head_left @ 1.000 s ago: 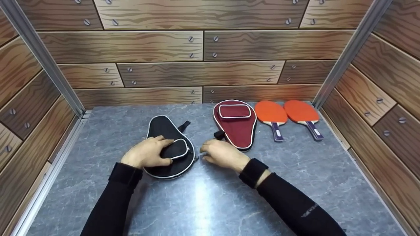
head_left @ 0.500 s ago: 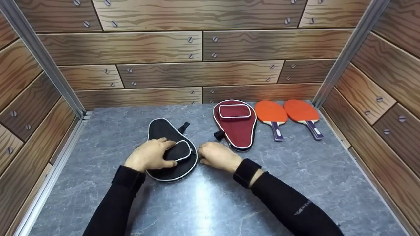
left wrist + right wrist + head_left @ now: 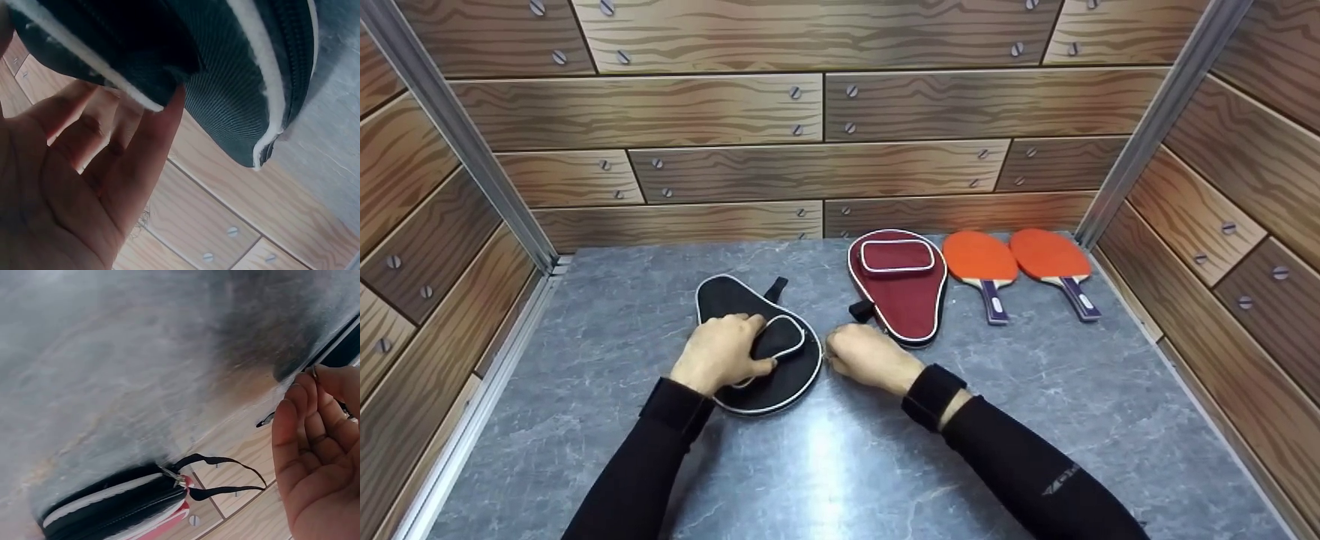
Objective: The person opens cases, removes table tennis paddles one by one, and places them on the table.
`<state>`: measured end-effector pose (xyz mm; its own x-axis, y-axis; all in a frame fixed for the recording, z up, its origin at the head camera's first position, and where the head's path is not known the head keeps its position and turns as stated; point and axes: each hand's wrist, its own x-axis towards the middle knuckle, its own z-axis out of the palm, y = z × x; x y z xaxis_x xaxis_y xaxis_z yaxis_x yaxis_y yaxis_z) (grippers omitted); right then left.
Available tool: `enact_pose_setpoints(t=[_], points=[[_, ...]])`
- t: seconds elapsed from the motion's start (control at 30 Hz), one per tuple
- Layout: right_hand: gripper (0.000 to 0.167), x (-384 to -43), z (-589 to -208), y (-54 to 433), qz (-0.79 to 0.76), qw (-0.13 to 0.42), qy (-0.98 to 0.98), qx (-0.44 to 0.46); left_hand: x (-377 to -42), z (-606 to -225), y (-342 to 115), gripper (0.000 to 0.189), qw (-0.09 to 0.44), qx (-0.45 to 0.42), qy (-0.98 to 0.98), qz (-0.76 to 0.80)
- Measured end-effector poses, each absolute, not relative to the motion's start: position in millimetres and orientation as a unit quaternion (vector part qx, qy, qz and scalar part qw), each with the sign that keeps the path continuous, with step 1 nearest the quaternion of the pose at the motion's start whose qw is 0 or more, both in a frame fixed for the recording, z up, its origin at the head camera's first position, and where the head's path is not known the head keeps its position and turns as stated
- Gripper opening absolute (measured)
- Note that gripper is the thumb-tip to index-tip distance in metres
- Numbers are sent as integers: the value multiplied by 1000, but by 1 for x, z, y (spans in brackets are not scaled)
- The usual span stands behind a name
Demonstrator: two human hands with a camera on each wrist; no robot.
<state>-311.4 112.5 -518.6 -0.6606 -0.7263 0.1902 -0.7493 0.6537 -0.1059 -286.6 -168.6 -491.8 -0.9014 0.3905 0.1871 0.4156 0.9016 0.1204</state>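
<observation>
A black table tennis bat case [image 3: 784, 386] with white piping lies on the table, its narrow end pointing to the back left. My left hand [image 3: 721, 352] grips the raised pocket [image 3: 777, 339] on its front, thumb on the near side. In the left wrist view the fingers [image 3: 149, 146] curl against the pocket's piped edge. At the case's right edge my right hand [image 3: 871, 356] pinches a small metal zipper pull [image 3: 314, 372] between thumb and fingertips, as the right wrist view shows. The black wrist strap [image 3: 776, 289] sticks out behind the case.
A dark red bat case [image 3: 906, 296] with a black strap [image 3: 861, 309] lies just behind my right hand. Two orange bats [image 3: 979, 256] with purple handles lie to its right. Wood-patterned walls [image 3: 727, 112] enclose the grey table [image 3: 607, 300] at the back and sides.
The black case has shifted a little to the right and turned, with my left hand moving along. My right hand has come up to the case's right edge and its fingers have closed.
</observation>
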Motion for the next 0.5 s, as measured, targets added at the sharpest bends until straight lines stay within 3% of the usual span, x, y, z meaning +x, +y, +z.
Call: enact_pose_setpoints(t=[0.5], points=[[23, -298, -519, 112, 97, 38, -901, 422, -296, -499, -154, 50, 128, -177, -972, -80]])
